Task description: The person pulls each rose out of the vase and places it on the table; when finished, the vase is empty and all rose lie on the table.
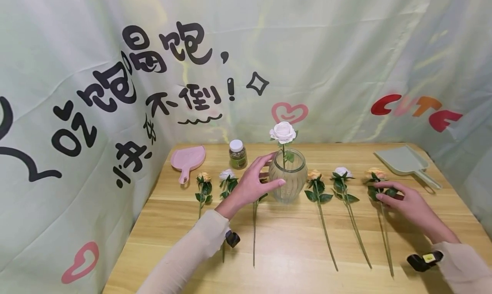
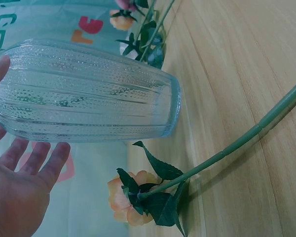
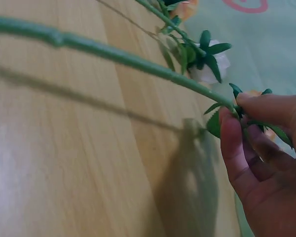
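A clear ribbed glass vase [image 1: 289,185] stands upright near the table's back, one white rose [image 1: 283,132] rising from its mouth. My left hand [image 1: 255,180] holds its left side, thumb in front and fingers behind. In the left wrist view, a peach rose [image 2: 133,197] lies beside the vase [image 2: 89,94]. At the right, my right hand [image 1: 409,204] pinches an artificial orange rose [image 1: 376,173] by its stem just below the bloom. The right wrist view shows the stem [image 3: 138,61] above the table, casting a shadow. Thumb and fingers partly cover its bloom.
An orange rose [image 1: 314,174] and a white rose [image 1: 342,171] lie right of the vase. Left are another orange rose [image 1: 204,177] and white rose [image 1: 226,174]. Behind stand a pink dustpan [image 1: 188,158], a white-lidded jar [image 1: 238,155] and a grey-green dustpan [image 1: 399,159].
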Tool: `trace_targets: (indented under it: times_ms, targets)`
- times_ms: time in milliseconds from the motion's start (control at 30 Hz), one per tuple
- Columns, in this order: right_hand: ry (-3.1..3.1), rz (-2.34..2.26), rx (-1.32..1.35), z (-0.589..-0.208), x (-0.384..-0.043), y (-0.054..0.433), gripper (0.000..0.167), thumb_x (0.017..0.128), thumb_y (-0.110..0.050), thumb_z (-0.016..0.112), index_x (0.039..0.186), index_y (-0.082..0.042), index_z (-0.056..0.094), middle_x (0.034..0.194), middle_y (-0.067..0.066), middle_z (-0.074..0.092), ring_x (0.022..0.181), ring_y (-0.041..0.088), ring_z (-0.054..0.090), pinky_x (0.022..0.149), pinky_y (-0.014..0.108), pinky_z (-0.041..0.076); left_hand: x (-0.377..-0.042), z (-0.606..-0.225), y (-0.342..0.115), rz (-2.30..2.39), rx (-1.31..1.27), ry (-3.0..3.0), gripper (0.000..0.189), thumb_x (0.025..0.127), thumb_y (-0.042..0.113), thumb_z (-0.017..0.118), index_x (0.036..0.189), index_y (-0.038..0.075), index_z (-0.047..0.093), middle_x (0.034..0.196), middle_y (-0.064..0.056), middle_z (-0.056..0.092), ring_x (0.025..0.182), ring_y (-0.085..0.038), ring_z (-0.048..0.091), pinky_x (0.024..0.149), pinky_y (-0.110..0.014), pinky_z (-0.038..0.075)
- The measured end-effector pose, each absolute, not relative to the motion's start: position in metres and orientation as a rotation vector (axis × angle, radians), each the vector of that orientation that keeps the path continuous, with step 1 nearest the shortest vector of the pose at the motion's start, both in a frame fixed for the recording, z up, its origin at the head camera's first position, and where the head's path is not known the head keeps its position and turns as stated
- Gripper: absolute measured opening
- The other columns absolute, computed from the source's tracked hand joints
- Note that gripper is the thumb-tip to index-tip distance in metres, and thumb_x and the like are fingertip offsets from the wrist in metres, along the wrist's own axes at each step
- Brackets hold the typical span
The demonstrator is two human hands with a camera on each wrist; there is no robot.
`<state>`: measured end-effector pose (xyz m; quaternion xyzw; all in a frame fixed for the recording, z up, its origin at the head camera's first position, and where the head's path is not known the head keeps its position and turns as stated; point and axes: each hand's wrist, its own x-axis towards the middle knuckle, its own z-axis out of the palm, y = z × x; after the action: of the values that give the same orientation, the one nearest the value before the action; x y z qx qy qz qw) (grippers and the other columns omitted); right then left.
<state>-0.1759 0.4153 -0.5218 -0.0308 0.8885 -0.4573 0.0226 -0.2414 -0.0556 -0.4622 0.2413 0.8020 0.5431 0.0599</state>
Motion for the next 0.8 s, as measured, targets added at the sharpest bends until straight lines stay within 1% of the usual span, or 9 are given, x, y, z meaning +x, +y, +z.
trace_targets:
  times_ms: [100, 133, 233, 367, 467, 567, 633, 700, 800]
  targets:
    - [2.809, -1.331, -0.112, -0.528, -0.18, 0.411, 0.042, 0.11, -0.022, 0.068, 0.147, -0.001, 0.06, 0.095, -0.007, 0.073, 0.072, 0.01, 0.068, 0.058, 0.028, 0.057, -0.241, -0.462, -0.056, 1.642, 0.729, 2.431, 0.081, 0.098, 0.044, 0.083, 0.166, 0.037, 0.041, 0.166, 0.004, 0.046, 0.149, -0.021, 0.051, 0.12, -0.049, 0.055]
    - [2.834, -1.289, -0.119, -0.53, -0.181, 0.41, 0.043, 0.111, -0.022, 0.067, 0.147, 0.001, 0.06, 0.097, 0.001, 0.073, 0.071, 0.011, 0.067, 0.056, 0.029, 0.055, -0.241, -0.462, -0.056, 1.641, 0.73, 2.43, 0.081, 0.098, 0.044, 0.083, 0.167, 0.037, 0.041, 0.166, 0.004, 0.046, 0.149, -0.021, 0.051, 0.12, -0.049, 0.054]
    - [2.891, -1.182, -0.145, -0.534, -0.182, 0.407, 0.044, 0.113, -0.025, 0.063, 0.148, 0.001, 0.059, 0.119, 0.025, 0.068, 0.07, 0.007, 0.063, 0.056, 0.028, 0.054, -0.241, -0.462, -0.056, 1.636, 0.732, 2.432, 0.081, 0.098, 0.044, 0.083, 0.167, 0.037, 0.041, 0.166, 0.004, 0.046, 0.149, -0.021, 0.051, 0.12, -0.049, 0.055]
    - [2.931, -1.141, -0.179, -0.537, -0.182, 0.406, 0.043, 0.114, -0.026, 0.061, 0.148, 0.0, 0.06, 0.148, 0.036, 0.049, 0.075, 0.006, 0.064, 0.058, 0.027, 0.054, -0.24, -0.461, -0.055, 1.647, 0.731, 2.426, 0.081, 0.098, 0.043, 0.083, 0.166, 0.036, 0.041, 0.167, 0.003, 0.046, 0.149, -0.023, 0.051, 0.12, -0.053, 0.054]
    - [2.964, -1.13, -0.18, -0.536, -0.182, 0.408, 0.042, 0.114, -0.027, 0.062, 0.146, 0.0, 0.062, 0.152, 0.037, 0.046, 0.101, 0.029, 0.068, 0.071, 0.042, 0.059, -0.24, -0.461, -0.055, 1.661, 0.724, 2.416, 0.08, 0.097, 0.042, 0.084, 0.166, 0.036, 0.042, 0.166, 0.003, 0.046, 0.148, -0.023, 0.052, 0.12, -0.056, 0.054]
    - [2.977, -1.132, -0.136, -0.533, -0.182, 0.41, 0.044, 0.114, -0.031, 0.062, 0.145, -0.001, 0.063, 0.157, 0.037, 0.043, 0.125, 0.05, 0.054, 0.086, 0.063, 0.055, -0.24, -0.461, -0.056, 1.665, 0.719, 2.415, 0.08, 0.097, 0.041, 0.084, 0.166, 0.037, 0.042, 0.166, 0.003, 0.046, 0.148, -0.023, 0.052, 0.12, -0.056, 0.054]
    - [2.962, -1.172, -0.094, -0.531, -0.181, 0.413, 0.046, 0.113, -0.034, 0.062, 0.145, -0.001, 0.063, 0.158, 0.035, 0.042, 0.127, 0.037, 0.059, 0.091, 0.061, 0.057, -0.24, -0.461, -0.056, 1.662, 0.722, 2.42, 0.08, 0.097, 0.042, 0.084, 0.166, 0.037, 0.042, 0.166, 0.003, 0.046, 0.148, -0.023, 0.052, 0.12, -0.055, 0.054]
    - [2.963, -1.219, -0.06, -0.529, -0.18, 0.415, 0.046, 0.113, -0.035, 0.063, 0.145, -0.001, 0.063, 0.156, 0.028, 0.045, 0.119, 0.007, 0.06, 0.089, 0.038, 0.062, -0.24, -0.461, -0.056, 1.656, 0.725, 2.426, 0.08, 0.097, 0.042, 0.084, 0.166, 0.037, 0.042, 0.166, 0.003, 0.046, 0.148, -0.023, 0.052, 0.119, -0.053, 0.055]
    - [2.985, -1.299, 0.003, -0.525, -0.178, 0.418, 0.045, 0.111, -0.036, 0.065, 0.143, -0.003, 0.064, 0.144, 0.002, 0.054, 0.105, -0.022, 0.044, 0.075, 0.005, 0.049, -0.24, -0.461, -0.056, 1.643, 0.733, 2.434, 0.081, 0.098, 0.043, 0.083, 0.166, 0.036, 0.041, 0.166, 0.003, 0.046, 0.148, -0.021, 0.052, 0.119, -0.049, 0.055]
